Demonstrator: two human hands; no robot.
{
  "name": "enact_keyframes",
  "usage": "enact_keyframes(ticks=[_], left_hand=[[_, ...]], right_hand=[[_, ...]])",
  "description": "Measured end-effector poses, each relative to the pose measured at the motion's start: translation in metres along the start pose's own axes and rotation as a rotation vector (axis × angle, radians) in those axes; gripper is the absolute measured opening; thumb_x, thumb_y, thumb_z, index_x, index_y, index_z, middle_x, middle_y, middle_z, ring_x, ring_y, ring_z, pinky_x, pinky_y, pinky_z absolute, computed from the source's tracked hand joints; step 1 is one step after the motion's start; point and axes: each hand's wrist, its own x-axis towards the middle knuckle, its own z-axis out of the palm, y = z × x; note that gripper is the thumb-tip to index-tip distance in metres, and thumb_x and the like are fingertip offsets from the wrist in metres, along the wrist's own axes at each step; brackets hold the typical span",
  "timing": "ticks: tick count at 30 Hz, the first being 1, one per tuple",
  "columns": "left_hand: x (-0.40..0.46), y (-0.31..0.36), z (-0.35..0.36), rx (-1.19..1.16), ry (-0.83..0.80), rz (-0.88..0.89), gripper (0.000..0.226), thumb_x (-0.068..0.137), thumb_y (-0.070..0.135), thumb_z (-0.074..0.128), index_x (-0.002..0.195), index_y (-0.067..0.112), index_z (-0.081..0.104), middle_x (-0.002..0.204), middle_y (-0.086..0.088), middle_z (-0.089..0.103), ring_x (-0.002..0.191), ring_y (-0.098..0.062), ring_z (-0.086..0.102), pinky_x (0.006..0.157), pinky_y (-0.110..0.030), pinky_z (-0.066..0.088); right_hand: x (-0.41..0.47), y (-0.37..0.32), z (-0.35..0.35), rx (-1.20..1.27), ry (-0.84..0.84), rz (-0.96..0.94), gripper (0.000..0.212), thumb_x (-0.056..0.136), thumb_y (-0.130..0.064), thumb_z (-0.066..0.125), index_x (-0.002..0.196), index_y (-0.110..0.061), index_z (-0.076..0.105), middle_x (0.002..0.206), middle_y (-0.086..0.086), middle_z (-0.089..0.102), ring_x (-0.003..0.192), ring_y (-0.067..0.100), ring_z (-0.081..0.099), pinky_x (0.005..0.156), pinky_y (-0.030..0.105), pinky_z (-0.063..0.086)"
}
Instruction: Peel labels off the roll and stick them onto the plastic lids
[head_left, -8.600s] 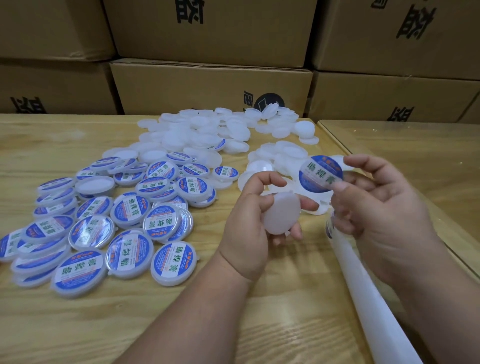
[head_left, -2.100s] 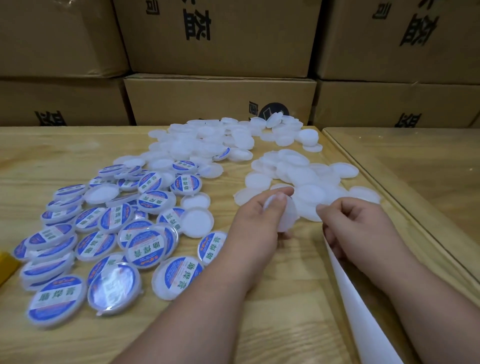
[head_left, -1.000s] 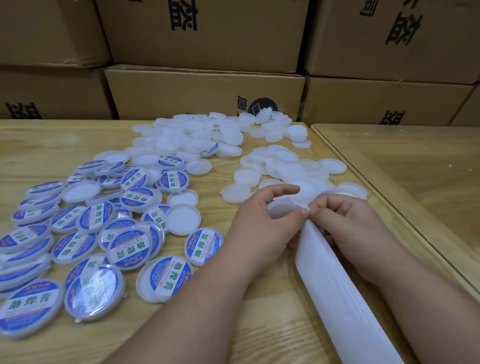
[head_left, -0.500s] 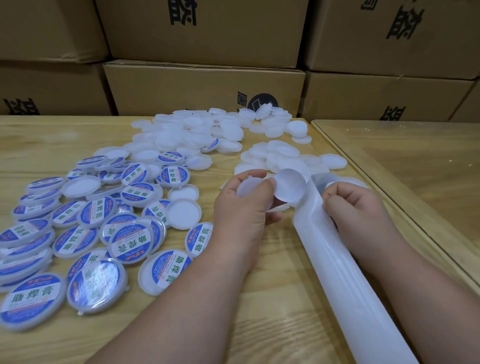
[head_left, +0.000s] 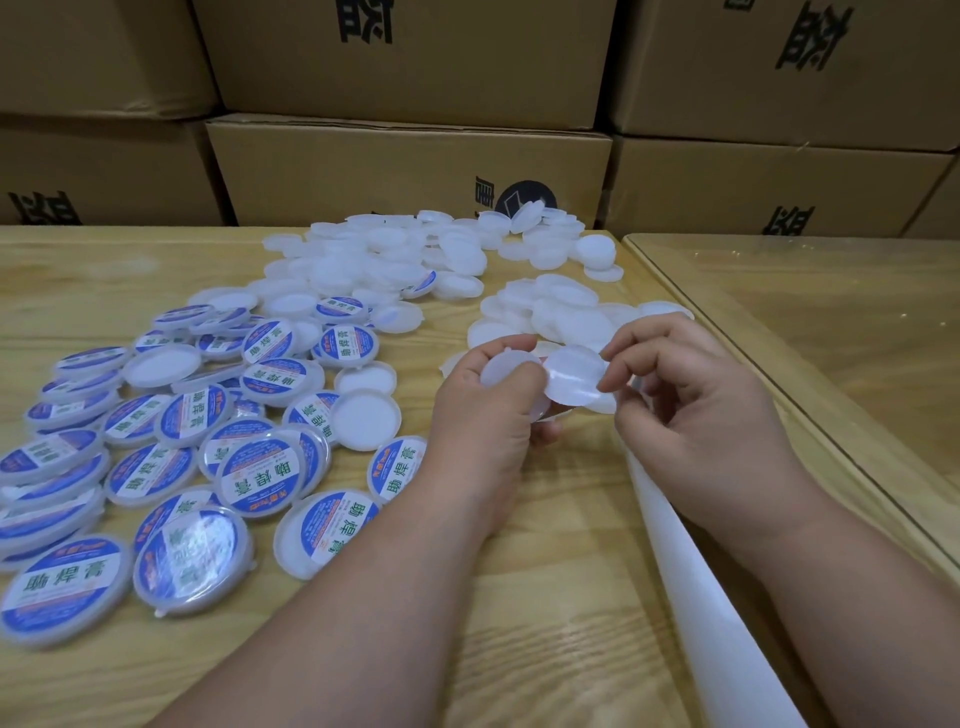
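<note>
I see bare wooden table toward me from the hands, its right edge meeting a second surface — cardboard boxes with black characters wall off the far side. Left of the hands lie labelled lids, blue rings with "助焊膏"; blank white lids lie beyond. My left hand grips a plain translucent lid; my right hand pinches a round label, its pale back showing — backing strip below it.
</note>
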Motion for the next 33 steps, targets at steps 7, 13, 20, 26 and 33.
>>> enact_keyframes(ticks=[7, 13, 20, 26, 33], left_hand=[[-0.002, 0.004, 0.000, -0.009, -0.039, -0.045, 0.036, 0.075, 0.011, 0.056, 0.108, 0.021, 0.066, 0.105, -0.011, 0.075, 0.076, -0.031, 0.076, 0.045, -0.025, 0.046], [-0.002, 0.003, 0.000, 0.023, -0.060, -0.046, 0.025, 0.093, 0.006, 0.053, 0.108, 0.021, 0.066, 0.110, -0.011, 0.072, 0.073, -0.030, 0.076, 0.046, -0.024, 0.047], [-0.006, 0.006, 0.001, -0.142, -0.086, -0.029, 0.029, 0.100, 0.019, 0.030, 0.105, 0.017, 0.058, 0.103, -0.020, 0.069, 0.062, -0.033, 0.068, 0.047, -0.025, 0.041], [-0.009, 0.006, 0.001, -0.048, -0.156, -0.003, 0.035, 0.106, 0.019, 0.029, 0.108, 0.030, 0.062, 0.120, -0.009, 0.073, 0.087, -0.030, 0.073, 0.058, -0.032, 0.038], [-0.009, 0.007, 0.000, -0.071, -0.204, 0.022, 0.032, 0.101, 0.021, 0.030, 0.109, 0.022, 0.060, 0.112, -0.012, 0.076, 0.083, -0.031, 0.069, 0.056, -0.031, 0.033]], right_hand=[[0.000, -0.003, 0.000, -0.078, 0.002, 0.006, 0.038, 0.081, -0.004, 0.065, 0.098, -0.038, 0.061, 0.094, -0.028, 0.057, 0.071, 0.011, 0.050, 0.066, 0.010, 0.038], [-0.002, -0.001, 0.000, -0.003, 0.022, 0.137, 0.034, 0.087, -0.005, 0.070, 0.089, -0.038, 0.063, 0.071, -0.027, 0.056, 0.059, 0.010, 0.045, 0.055, 0.011, 0.038], [0.002, -0.011, 0.001, 0.342, 0.206, 0.360, 0.023, 0.082, -0.010, 0.073, 0.086, -0.032, 0.068, 0.076, -0.012, 0.068, 0.059, 0.010, 0.052, 0.054, 0.018, 0.046], [0.012, -0.011, -0.008, 0.907, 0.085, 0.766, 0.058, 0.065, -0.003, 0.084, 0.112, -0.021, 0.055, 0.065, -0.004, 0.051, 0.046, 0.009, 0.030, 0.033, 0.019, 0.025], [0.012, -0.016, -0.010, 0.909, 0.048, 0.949, 0.036, 0.080, -0.012, 0.074, 0.104, -0.021, 0.050, 0.094, 0.012, 0.076, 0.044, 0.007, 0.037, 0.029, 0.015, 0.021]])
